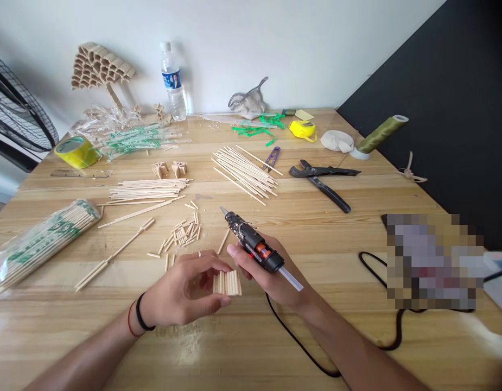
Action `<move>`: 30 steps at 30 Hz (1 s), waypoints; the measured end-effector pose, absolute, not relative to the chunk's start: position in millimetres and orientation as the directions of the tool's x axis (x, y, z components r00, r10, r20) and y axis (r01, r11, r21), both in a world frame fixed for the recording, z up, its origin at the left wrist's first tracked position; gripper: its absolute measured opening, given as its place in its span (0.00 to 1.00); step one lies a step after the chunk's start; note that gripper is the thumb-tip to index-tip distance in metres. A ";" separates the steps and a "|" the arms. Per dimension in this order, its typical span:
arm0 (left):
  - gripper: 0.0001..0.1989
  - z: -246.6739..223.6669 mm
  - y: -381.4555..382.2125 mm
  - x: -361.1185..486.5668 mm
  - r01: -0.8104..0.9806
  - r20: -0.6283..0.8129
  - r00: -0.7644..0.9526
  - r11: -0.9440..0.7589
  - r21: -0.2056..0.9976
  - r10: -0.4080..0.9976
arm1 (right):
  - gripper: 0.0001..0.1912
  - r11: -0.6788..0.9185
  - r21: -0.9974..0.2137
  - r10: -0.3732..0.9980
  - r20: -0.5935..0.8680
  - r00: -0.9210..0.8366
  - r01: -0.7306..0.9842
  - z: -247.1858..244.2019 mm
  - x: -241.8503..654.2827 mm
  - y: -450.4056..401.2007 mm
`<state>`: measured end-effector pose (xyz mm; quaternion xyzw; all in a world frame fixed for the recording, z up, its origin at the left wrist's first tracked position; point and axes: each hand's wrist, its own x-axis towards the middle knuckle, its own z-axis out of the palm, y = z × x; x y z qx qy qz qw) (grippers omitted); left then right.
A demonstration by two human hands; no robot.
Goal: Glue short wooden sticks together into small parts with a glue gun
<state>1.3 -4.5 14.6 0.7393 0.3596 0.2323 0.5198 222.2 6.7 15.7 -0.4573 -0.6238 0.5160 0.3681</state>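
Note:
Between the thumb and fingers of my left hand (185, 288) is a small block of short wooden sticks (228, 283) laid side by side. My right hand (275, 271) grips a black hot glue gun (251, 239), its nozzle pointing up and away to the left. A clear glue stick (291, 279) sticks out of the gun's back end. Just beyond my left hand lies a loose pile of short cut stick pieces (188, 233). To the left rests a long stick with shorter pieces joined to it (116, 254).
Long sticks (246, 174) lie mid-table, with more sticks (148, 188) to the left. Black pliers (324, 179), a yellow tape measure (303, 130) and a water bottle (173, 87) stand farther back. A bagged stick bundle (47, 244) is at left. The black cord (295, 342) runs rightward.

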 end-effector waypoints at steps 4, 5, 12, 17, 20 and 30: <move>0.25 16.7 -8.2 0.5 0.242 -0.122 0.723 -0.083 0.967 0.680 | 0.21 0.039 -0.986 0.926 -0.025 -0.376 0.161 15.2 222.9 5.7; 0.26 16.5 -9.1 1.4 0.238 -0.146 0.741 -0.053 0.970 0.656 | 0.20 0.029 -0.988 0.916 -0.033 -0.399 0.149 14.4 223.0 5.3; 0.15 14.9 -12.8 5.5 0.190 -0.145 0.745 0.001 0.982 0.651 | 0.14 -0.126 -0.991 0.827 -0.085 -0.556 -0.036 11.0 222.6 4.6; 0.11 17.4 -11.0 3.2 0.175 -0.112 0.735 -0.029 0.984 0.668 | 0.16 -0.162 -0.984 0.830 -0.098 -0.550 -0.069 14.6 221.3 5.0; 0.11 19.5 -9.0 3.2 0.193 -0.098 0.719 -0.063 0.979 0.688 | 0.16 -0.171 -0.981 0.831 -0.094 -0.548 -0.091 15.2 221.2 4.9; 0.14 17.5 -8.1 -0.5 0.174 -0.091 0.707 -0.048 0.984 0.702 | 0.14 -0.141 -0.986 0.841 -0.072 -0.535 -0.090 14.0 222.8 5.1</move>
